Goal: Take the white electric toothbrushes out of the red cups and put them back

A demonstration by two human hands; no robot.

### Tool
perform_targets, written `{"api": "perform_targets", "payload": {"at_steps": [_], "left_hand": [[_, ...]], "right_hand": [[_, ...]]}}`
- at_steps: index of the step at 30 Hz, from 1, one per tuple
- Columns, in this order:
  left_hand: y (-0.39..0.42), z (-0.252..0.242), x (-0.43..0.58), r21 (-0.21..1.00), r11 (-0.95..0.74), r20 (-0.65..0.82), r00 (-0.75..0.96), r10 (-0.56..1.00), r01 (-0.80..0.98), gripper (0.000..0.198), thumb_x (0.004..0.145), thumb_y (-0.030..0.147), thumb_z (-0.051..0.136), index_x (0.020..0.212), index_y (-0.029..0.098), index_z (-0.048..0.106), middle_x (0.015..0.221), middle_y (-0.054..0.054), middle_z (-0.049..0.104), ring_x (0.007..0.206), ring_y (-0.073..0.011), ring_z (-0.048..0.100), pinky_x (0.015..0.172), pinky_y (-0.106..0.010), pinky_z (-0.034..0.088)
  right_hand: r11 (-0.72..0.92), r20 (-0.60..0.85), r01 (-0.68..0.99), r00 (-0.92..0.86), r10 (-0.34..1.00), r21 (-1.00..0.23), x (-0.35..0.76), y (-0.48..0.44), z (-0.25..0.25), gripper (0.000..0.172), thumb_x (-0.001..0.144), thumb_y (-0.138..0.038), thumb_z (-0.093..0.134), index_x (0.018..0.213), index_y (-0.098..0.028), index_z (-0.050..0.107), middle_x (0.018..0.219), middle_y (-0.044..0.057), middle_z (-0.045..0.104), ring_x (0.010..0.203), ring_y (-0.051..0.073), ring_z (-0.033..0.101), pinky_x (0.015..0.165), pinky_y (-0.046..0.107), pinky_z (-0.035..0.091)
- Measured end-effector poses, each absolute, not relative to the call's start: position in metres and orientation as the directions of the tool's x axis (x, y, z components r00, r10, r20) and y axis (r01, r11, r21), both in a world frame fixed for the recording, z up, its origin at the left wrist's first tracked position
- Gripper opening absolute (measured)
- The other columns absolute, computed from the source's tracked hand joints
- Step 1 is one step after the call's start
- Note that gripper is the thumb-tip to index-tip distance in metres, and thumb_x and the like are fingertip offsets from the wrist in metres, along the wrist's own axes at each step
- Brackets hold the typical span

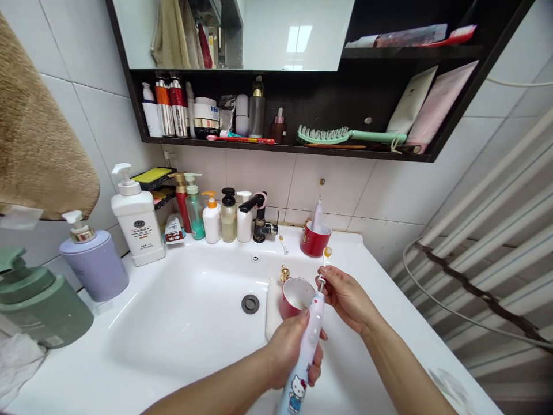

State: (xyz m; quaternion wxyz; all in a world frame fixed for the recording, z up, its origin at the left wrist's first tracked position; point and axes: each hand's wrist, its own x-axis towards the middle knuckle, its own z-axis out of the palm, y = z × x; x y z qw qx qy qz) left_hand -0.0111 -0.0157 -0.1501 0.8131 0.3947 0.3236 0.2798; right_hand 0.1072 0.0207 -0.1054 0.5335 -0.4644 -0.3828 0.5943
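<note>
My left hand (290, 353) is wrapped round an electric toothbrush handle (307, 344), white and pale blue with a cartoon cat, tilted over the sink. At its upper end a metal shaft shows. My right hand (345, 294) pinches a small white brush head (325, 265) with yellowish bristles, right at the shaft's tip; whether the two touch is hard to tell. Behind my left hand, a red cup (297, 295) with a white inside stands on a pale tray (273, 311) in the sink.
Another red cup (315, 239) on the sink's back edge holds a second electric toothbrush (318, 214). A loose brush head (283, 244) lies beside the black faucet (259, 218). Pump bottles line the left side. Above hangs a dark shelf (259, 147) with toiletries and a green hairbrush (345, 136).
</note>
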Motion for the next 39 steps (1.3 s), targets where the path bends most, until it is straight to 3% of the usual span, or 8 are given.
{"api": "perform_targets", "payload": {"at_steps": [27, 35, 39], "left_hand": [[-0.01, -0.148, -0.015, 0.775, 0.571, -0.268, 0.679, 0.684, -0.27, 0.053, 0.061, 0.064, 0.015, 0.069, 0.016, 0.037, 0.041, 0.005, 0.038, 0.026, -0.0053, 0.032, 0.031, -0.018, 0.024], [-0.007, -0.148, -0.015, 0.881, 0.396, -0.171, 0.607, 0.776, -0.259, 0.052, 0.059, 0.064, 0.024, 0.068, 0.015, 0.037, 0.04, 0.005, 0.038, 0.026, -0.0063, 0.034, 0.029, -0.019, 0.026], [-0.004, -0.147, -0.018, 0.874, 0.405, -0.137, 0.663, 0.736, -0.268, 0.052, 0.058, 0.064, 0.024, 0.068, 0.015, 0.038, 0.039, 0.006, 0.038, 0.026, -0.0059, 0.034, 0.029, -0.018, 0.026]], "right_hand": [[-0.05, -0.047, -0.099, -0.032, 0.998, -0.994, 0.095, 0.012, -0.107, 0.025, 0.063, -0.039, 0.047, 0.054, -0.016, 0.039, 0.048, -0.006, 0.04, 0.043, 0.005, 0.038, 0.046, 0.021, 0.034], [0.023, 0.017, -0.062, 0.096, 0.995, -0.998, 0.09, 0.016, -0.113, 0.026, 0.063, -0.04, 0.046, 0.054, -0.017, 0.04, 0.044, -0.007, 0.036, 0.04, 0.005, 0.034, 0.041, 0.019, 0.031], [0.095, 0.095, 0.009, 0.159, 0.983, -0.995, 0.086, 0.014, -0.115, 0.027, 0.064, -0.041, 0.044, 0.053, -0.017, 0.04, 0.043, -0.007, 0.035, 0.039, 0.005, 0.033, 0.038, 0.019, 0.029]]}}
